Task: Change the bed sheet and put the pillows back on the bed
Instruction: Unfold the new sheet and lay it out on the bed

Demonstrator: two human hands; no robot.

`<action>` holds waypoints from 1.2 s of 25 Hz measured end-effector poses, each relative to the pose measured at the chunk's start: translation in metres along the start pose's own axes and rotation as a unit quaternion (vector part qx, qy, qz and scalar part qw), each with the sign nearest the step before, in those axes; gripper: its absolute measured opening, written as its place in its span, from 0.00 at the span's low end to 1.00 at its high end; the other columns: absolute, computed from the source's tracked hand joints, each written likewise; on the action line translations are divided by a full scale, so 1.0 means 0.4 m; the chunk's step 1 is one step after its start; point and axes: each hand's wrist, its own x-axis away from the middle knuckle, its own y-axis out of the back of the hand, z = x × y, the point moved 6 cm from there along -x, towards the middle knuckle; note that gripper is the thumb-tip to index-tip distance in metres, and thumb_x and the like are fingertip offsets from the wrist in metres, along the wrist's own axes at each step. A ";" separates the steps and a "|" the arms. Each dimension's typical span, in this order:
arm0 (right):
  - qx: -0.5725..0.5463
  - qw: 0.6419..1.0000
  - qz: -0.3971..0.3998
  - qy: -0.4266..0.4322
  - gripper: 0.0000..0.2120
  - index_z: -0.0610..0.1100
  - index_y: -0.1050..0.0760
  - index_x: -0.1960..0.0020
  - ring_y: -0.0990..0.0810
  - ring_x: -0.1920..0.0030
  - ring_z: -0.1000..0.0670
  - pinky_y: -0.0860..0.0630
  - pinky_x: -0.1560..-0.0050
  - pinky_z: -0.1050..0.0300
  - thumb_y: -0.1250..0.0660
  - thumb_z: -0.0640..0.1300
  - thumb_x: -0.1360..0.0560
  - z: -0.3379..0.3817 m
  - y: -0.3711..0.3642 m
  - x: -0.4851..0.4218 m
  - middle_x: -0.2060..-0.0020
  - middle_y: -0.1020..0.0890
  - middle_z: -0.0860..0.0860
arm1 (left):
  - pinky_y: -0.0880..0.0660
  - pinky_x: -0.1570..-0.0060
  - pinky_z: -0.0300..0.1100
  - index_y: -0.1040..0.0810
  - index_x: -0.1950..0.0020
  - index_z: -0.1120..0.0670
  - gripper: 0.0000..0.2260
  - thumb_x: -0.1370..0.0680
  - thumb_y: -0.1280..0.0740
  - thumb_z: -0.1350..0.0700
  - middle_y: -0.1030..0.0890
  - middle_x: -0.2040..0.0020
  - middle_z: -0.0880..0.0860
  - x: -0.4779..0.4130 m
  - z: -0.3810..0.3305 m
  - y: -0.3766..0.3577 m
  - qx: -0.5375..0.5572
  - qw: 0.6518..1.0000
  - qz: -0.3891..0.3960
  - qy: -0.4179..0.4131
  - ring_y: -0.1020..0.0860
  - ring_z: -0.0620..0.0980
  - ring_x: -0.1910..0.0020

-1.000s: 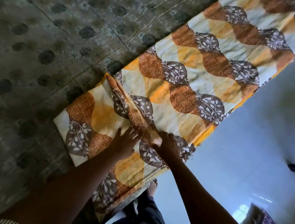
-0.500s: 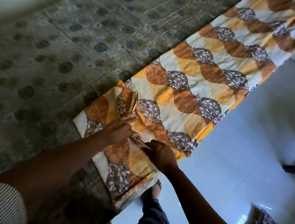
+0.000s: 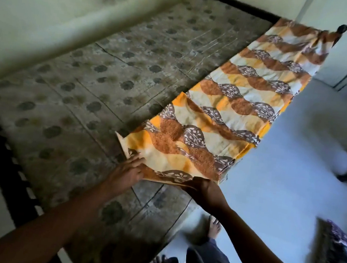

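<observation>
An orange, brown and cream leaf-patterned bed sheet [image 3: 243, 100] lies folded in a long strip along the right edge of the bare grey flowered mattress [image 3: 99, 92]. Its near end is lifted slightly off the mattress. My left hand [image 3: 128, 172] holds the sheet's near left corner, fingers on top of the cloth. My right hand [image 3: 205, 191] grips the near edge of the sheet from underneath. The far end of the sheet reaches the bed's dark foot rail [image 3: 236, 5] and drapes near a knob. No pillows are clearly in view.
A pale green wall [image 3: 63, 6] borders the bed on the left and far side. The dark bed frame [image 3: 3, 155] runs along the near left. White floor [image 3: 292, 177] lies to the right, with dark patterned fabric [image 3: 339, 258] at the lower right and my feet below.
The view pulled back and up. My hands moved from the folded bunch on the sheet to its near edge, and the fold has been opened out flatter toward me.
</observation>
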 end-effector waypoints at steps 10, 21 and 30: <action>-0.070 0.997 -0.015 0.030 0.32 0.51 0.18 0.48 0.18 0.60 0.44 0.33 0.65 0.60 0.52 0.70 0.28 0.183 -0.092 0.241 0.61 0.18 0.49 | 0.24 0.45 0.38 0.18 0.47 0.56 0.13 0.28 0.36 0.64 0.20 0.42 0.53 0.343 -0.057 -0.018 0.275 0.927 -0.141 0.213 0.20 0.51 0.47; -0.115 0.988 -0.098 0.027 0.12 0.51 0.18 0.49 0.19 0.63 0.47 0.26 0.68 0.56 0.37 0.53 0.26 0.359 -0.117 0.418 0.62 0.19 0.51 | 0.24 0.62 0.42 0.15 0.55 0.59 0.17 0.34 0.39 0.73 0.29 0.52 0.49 0.516 -0.088 0.094 0.149 0.965 -0.192 0.097 0.26 0.47 0.55; -0.010 0.981 -0.172 -0.089 0.10 0.54 0.18 0.50 0.18 0.58 0.49 0.27 0.63 0.61 0.35 0.53 0.27 0.538 -0.164 0.402 0.57 0.17 0.55 | 0.33 0.48 0.27 0.29 0.46 0.52 0.13 0.27 0.45 0.63 0.22 0.51 0.58 0.482 0.076 0.121 0.315 0.922 -0.222 -0.028 0.25 0.47 0.51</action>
